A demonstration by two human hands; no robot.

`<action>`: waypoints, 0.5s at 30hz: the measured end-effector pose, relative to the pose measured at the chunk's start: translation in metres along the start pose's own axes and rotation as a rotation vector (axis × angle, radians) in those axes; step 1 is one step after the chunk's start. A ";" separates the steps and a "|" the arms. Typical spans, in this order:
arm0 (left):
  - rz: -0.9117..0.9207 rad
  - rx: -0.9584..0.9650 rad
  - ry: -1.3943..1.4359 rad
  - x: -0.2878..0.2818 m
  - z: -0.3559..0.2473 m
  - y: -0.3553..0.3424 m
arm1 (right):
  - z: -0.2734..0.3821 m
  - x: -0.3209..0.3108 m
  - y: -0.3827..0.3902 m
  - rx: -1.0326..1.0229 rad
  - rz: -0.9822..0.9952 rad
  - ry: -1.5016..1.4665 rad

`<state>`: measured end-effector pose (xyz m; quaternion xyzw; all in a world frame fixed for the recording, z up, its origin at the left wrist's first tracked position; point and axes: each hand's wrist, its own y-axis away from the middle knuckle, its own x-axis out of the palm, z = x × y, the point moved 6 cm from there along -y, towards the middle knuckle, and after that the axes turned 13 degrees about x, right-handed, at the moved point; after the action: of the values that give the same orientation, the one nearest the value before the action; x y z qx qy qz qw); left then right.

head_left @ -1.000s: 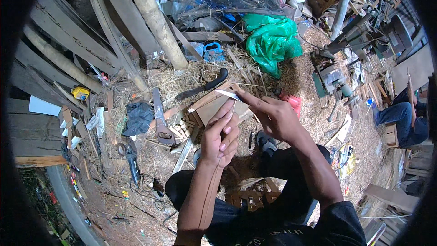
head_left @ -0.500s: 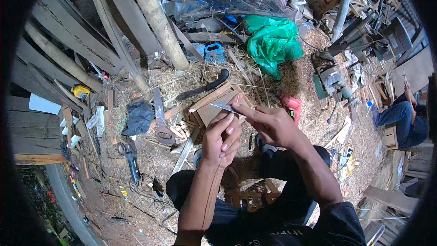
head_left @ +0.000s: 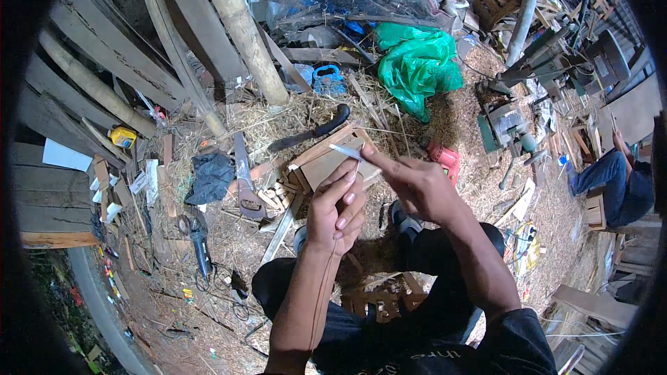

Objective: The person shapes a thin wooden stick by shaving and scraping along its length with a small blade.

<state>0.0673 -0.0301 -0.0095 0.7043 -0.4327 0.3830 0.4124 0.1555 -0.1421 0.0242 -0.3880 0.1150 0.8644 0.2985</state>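
In front of my knees, my right hand (head_left: pixel 420 184) is closed around a small knife, its pale blade (head_left: pixel 345 152) pointing left above the left fingertips. My left hand (head_left: pixel 337 212) pinches a very thin strip (head_left: pixel 322 298) that trails back along the forearm. What the strip is made of cannot be made out. The knife's handle is mostly hidden by my fingers. Beneath both hands lies a shallow wooden box (head_left: pixel 321 175), partly covered by them. A long dark curved-handled tool (head_left: pixel 313 130) rests just beyond it.
A handsaw (head_left: pixel 246 184), black plastic (head_left: pixel 210 177) and an angle grinder (head_left: pixel 200 244) lie to the left. To the right are a red power tool (head_left: pixel 443 157), green plastic sheeting (head_left: pixel 417 66) and a bench machine (head_left: pixel 507 125). Another person (head_left: pixel 615 180) sits at the far right. Straw and shavings cover the ground.
My right hand and the knife have shifted slightly right, and the blade now sits a little farther up and away from the left fingers. My left hand has barely moved.
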 end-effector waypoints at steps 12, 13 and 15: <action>-0.025 0.002 0.010 -0.003 0.003 -0.001 | 0.006 0.000 -0.003 0.061 0.008 0.027; -0.048 0.014 -0.015 -0.006 0.004 -0.003 | 0.003 0.001 -0.004 0.063 0.007 0.029; -0.067 0.025 -0.039 -0.006 0.004 -0.004 | -0.002 -0.002 -0.006 0.038 -0.102 0.027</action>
<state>0.0700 -0.0311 -0.0175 0.7308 -0.4119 0.3606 0.4077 0.1619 -0.1391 0.0245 -0.3995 0.1155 0.8402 0.3480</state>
